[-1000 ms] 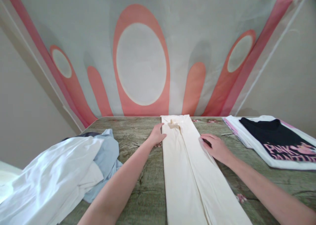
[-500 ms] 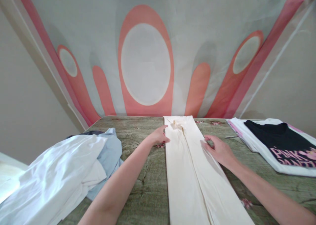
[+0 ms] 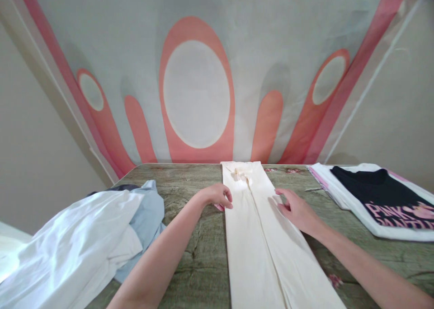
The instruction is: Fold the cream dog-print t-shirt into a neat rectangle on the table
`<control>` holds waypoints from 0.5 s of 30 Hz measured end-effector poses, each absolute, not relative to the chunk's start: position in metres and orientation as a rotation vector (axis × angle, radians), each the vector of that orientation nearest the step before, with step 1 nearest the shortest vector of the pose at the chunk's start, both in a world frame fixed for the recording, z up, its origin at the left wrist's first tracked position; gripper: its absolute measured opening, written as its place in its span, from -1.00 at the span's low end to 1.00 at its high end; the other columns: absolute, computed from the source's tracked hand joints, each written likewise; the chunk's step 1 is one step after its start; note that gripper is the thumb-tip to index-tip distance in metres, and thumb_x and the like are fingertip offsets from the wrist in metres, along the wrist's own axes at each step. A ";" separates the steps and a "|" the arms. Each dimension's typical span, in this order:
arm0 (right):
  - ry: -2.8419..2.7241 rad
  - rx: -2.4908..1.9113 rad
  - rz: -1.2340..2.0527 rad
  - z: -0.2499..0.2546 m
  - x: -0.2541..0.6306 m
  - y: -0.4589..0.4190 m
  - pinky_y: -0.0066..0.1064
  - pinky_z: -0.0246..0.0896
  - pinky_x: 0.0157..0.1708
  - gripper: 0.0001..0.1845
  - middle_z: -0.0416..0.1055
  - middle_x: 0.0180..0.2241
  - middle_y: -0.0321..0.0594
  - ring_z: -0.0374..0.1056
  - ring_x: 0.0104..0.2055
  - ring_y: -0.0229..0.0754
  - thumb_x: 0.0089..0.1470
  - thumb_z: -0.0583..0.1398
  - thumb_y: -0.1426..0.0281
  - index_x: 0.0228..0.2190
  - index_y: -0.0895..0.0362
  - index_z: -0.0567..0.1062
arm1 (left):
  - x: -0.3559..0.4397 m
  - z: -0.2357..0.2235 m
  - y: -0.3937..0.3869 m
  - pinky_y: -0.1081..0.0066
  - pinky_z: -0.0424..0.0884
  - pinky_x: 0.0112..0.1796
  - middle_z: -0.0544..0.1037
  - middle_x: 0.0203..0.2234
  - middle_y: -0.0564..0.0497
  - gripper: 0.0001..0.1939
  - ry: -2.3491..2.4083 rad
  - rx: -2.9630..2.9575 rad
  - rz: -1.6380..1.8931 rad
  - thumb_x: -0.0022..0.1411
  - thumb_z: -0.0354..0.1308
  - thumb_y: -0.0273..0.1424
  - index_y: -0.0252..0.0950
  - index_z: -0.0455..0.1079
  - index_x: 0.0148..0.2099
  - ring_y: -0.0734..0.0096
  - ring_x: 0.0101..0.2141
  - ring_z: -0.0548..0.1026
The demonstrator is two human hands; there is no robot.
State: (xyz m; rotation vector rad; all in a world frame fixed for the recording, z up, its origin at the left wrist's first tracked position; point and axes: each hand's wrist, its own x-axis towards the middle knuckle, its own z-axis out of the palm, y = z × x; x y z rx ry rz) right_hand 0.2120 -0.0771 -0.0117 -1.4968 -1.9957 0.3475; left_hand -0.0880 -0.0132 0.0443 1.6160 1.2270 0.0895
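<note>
Head view: cream trousers lie between both hands' fingers.

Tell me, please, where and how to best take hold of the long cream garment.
Probably pinch the long cream garment by both side edges near its far end, left hand from the left, right hand from the right: it lies flat and narrow between them.

Between the hands, matt cream cloth, lightly creased; beneath, a rough, wood-grained surface.
</note>
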 end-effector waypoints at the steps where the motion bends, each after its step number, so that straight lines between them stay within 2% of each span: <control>1: -2.027 -1.483 0.349 -0.009 0.212 -0.078 -0.31 0.23 -0.28 -0.58 0.32 -0.11 -0.11 0.32 -0.40 -0.21 -0.03 0.03 0.42 -0.07 0.14 0.28 | -0.088 0.044 -0.013 0.46 0.47 -0.49 0.45 -0.57 0.09 -0.68 1.219 1.612 0.081 -0.23 0.32 -0.40 -0.36 0.36 -0.35 0.44 -0.54 0.48; 6: -2.183 -1.461 0.464 0.005 0.213 -0.085 -0.34 0.19 -0.19 -0.72 0.33 -0.20 -0.15 0.32 -0.23 -0.16 -0.04 0.01 0.49 -0.24 0.12 0.38 | -0.086 0.047 -0.017 0.42 0.47 -0.45 0.49 -0.56 0.05 -0.67 1.145 1.591 -0.048 -0.24 0.35 -0.40 -0.35 0.36 -0.36 0.39 -0.52 0.51; 11: -2.300 -1.473 0.647 0.015 0.212 -0.095 -0.35 0.19 -0.24 -0.80 0.36 -0.31 -0.19 0.31 -0.28 -0.17 -0.04 0.01 0.52 -0.38 0.10 0.39 | -0.087 0.061 -0.026 0.38 0.45 -0.43 0.51 -0.58 0.01 -0.67 1.037 1.561 -0.314 -0.23 0.36 -0.36 -0.31 0.37 -0.36 0.32 -0.49 0.53; 15: -2.393 -1.422 0.785 0.024 0.211 -0.103 -0.37 0.18 -0.27 -0.82 0.38 -0.37 -0.22 0.30 -0.31 -0.19 -0.05 0.03 0.53 -0.40 0.10 0.40 | -0.090 0.073 -0.028 0.44 0.40 -0.50 0.51 -0.60 -0.01 -0.68 1.116 1.649 -0.339 -0.07 0.25 -0.19 -0.32 0.38 -0.32 0.36 -0.54 0.50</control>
